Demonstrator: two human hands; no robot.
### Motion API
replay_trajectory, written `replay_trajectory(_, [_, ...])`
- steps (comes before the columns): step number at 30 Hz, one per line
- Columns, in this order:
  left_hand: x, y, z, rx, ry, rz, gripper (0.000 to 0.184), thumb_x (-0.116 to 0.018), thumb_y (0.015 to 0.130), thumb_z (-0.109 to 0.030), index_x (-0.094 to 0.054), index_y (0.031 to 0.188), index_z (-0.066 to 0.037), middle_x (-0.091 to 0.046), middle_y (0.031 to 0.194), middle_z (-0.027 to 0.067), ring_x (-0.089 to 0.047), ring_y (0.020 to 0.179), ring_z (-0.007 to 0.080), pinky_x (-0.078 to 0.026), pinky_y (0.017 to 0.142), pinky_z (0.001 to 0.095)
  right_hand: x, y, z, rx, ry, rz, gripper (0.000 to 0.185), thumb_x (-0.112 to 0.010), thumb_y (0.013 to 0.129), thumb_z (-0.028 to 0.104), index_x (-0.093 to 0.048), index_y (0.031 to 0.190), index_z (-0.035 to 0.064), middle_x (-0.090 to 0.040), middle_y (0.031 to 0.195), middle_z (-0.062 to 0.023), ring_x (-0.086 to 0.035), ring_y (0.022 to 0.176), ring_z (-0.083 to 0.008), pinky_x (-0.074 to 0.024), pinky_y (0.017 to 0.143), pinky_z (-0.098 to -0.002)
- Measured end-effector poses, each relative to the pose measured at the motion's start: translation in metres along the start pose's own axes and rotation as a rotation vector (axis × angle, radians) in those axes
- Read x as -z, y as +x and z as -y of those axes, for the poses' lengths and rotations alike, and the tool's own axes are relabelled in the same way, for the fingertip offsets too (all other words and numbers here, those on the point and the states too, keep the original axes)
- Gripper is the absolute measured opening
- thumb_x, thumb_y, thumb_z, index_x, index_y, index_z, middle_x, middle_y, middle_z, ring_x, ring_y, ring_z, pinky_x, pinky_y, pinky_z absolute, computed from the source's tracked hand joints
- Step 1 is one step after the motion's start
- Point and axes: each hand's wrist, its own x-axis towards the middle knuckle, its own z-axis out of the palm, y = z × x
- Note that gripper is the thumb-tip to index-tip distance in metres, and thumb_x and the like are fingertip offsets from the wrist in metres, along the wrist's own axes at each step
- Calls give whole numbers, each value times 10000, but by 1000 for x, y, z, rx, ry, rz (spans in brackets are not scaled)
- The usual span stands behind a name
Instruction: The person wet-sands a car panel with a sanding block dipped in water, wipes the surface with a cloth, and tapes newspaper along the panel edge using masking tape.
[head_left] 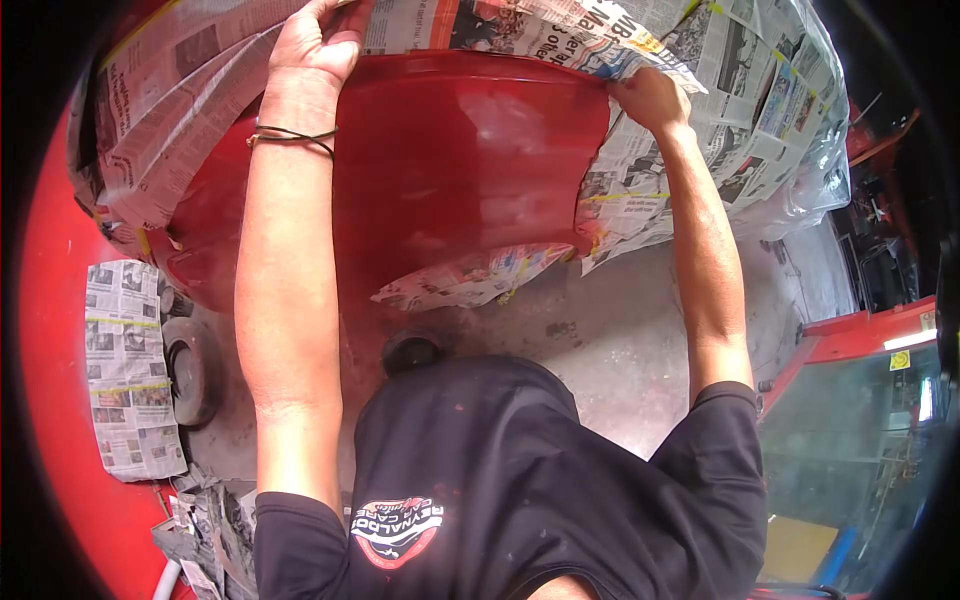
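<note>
A glossy red car panel point(430, 150) curves across the middle of the view, bordered by newspaper masking. At the top, my left hand point(318, 42) is closed at the edge of a newspaper sheet point(415, 25); its fingertips run partly out of view. My right hand point(652, 98) is closed on the same strip of newspaper at the panel's upper right corner, with fingers pinched on the paper. Between both hands the sheet lies along the panel's top edge. More newspaper point(700, 160) taped together covers the car to the right, and a loose flap point(480, 280) hangs below the panel.
A tire point(192, 372) stands at left beside a red surface with newspaper point(125, 370) taped on it. Crumpled paper point(205, 530) lies at lower left. A dark round object point(412, 352) sits on the concrete floor point(620, 350). A red-framed glass pane point(850, 450) is at right.
</note>
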Motion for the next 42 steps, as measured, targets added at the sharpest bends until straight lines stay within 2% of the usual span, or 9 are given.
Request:
replay_trajectory(9, [15, 22, 6, 18, -99, 31, 239, -703, 960, -13, -731, 1192, 35, -747, 1290, 220, -700, 1231, 365, -572, 1110, 436, 4, -7, 12, 104, -164, -53, 455, -730, 929, 497, -820, 1142, 106, -812, 1164, -186, -785, 1105, -398, -627, 956, -524])
replay_trajectory(12, [-32, -12, 4, 20, -79, -134, 199, -625, 1036, 28, -624, 1223, 95, -680, 1337, 228, -659, 1309, 387, -556, 1188, 596, -2, -4, -3, 137, -168, -47, 425, -700, 939, 495, -832, 1100, 124, -812, 1113, -203, -780, 1091, -411, -623, 933, -543])
replay_trajectory(17, [32, -70, 40, 24, 93, -98, 239, -608, 1018, -33, -667, 1245, 7, -730, 1240, 131, -712, 1167, 298, -613, 1050, 493, -31, -48, -20, 72, 261, -263, 369, -736, 966, 412, -815, 1084, 71, -791, 997, -229, -762, 976, -439, -591, 860, -537])
replay_trajectory(19, [37, -116, 44, 40, 164, -122, 247, -602, 1027, -42, -663, 1267, -42, -731, 1242, 93, -713, 1163, 258, -609, 1033, 468, -46, -55, -46, -136, 184, -215, 344, -787, 955, 356, -827, 1155, 79, -812, 1077, -218, -786, 1043, -396, -606, 943, -472])
replay_trajectory(20, [44, -129, 45, 40, 241, -128, 257, -602, 1028, -44, -658, 1278, -65, -730, 1238, 73, -712, 1156, 234, -607, 1018, 451, -80, -45, -101, 99, 331, -558, 296, -727, 1027, 316, -802, 1193, 83, -824, 1076, -175, -801, 1041, -349, -610, 920, -466])
replay_trajectory(23, [65, -155, 43, 38, 390, -166, 284, -600, 1029, -45, -651, 1302, -106, -725, 1226, 27, -705, 1139, 185, -596, 984, 412, -6, -34, -95, -195, 712, -813, 235, -665, 1113, 205, -776, 1254, 55, -820, 1139, -97, -765, 999, -177, -598, 903, -334])
replay_trajectory(29, [72, -186, 38, -15, 477, -151, 344, -614, 1012, 2, -636, 1356, -8, -726, 1266, 63, -653, 1162, 136, -492, 1084, 333, 87, -39, 127, 449, 528, -564, 326, -711, 1062, 342, -754, 1281, 104, -772, 1262, -120, -722, 1179, -334, -546, 1050, -478])
replay_trajectory(31, [64, -193, 32, -21, 472, -188, 224, -650, 1042, -16, -646, 1266, -24, -752, 1096, 49, -675, 1000, 104, -530, 944, 291, 71, -42, 179, 459, 302, -483, 394, -757, 1022, 395, -714, 1326, 148, -735, 1287, -100, -676, 1254, -293, -475, 1118, -480])
replay_trajectory(42, [109, -189, 48, 31, 608, -168, 97, -669, 1086, -42, -663, 1181, -22, -734, 1057, 9, -643, 974, 50, -506, 895, 244, 28, -21, 225, 533, 241, -607, 286, -754, 1009, 315, -714, 1265, 195, -767, 1127, -30, -714, 1095, -247, -431, 1080, -490])
